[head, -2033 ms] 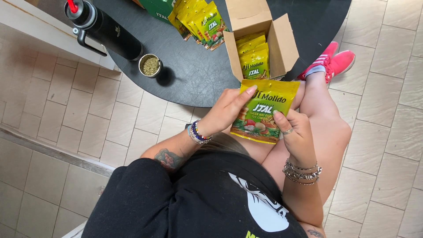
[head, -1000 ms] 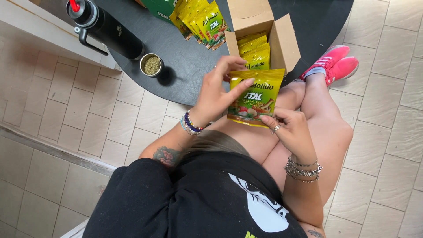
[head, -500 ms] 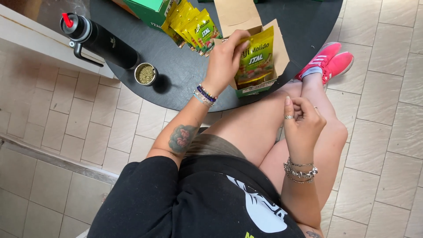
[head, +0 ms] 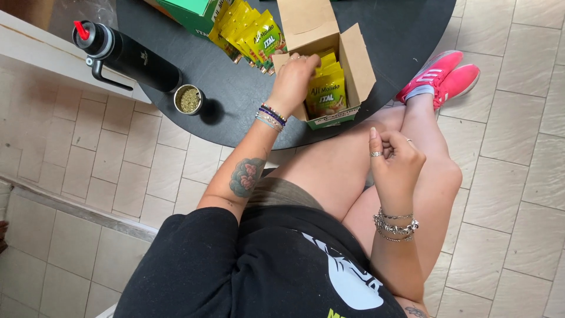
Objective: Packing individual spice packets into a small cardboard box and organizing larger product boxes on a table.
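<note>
The yellow-green packet [head: 326,94], previously held above the lap, now stands inside the cardboard box [head: 359,59]. Left hand [head: 292,82] is clamped on it. Right hand [head: 395,162] is loosely curled, empty. More yellow packets [head: 250,29] lie at the box's 10 o'clock.

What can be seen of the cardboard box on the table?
The box is small, brown cardboard, with a green strip along its near bottom edge. It sits at the near edge of the dark round table, flaps open and upright. Yellow-green packets stand inside in a row, nearly filling it. The left hand rests on its left wall and the front packet. More packets lie beside it.
</note>
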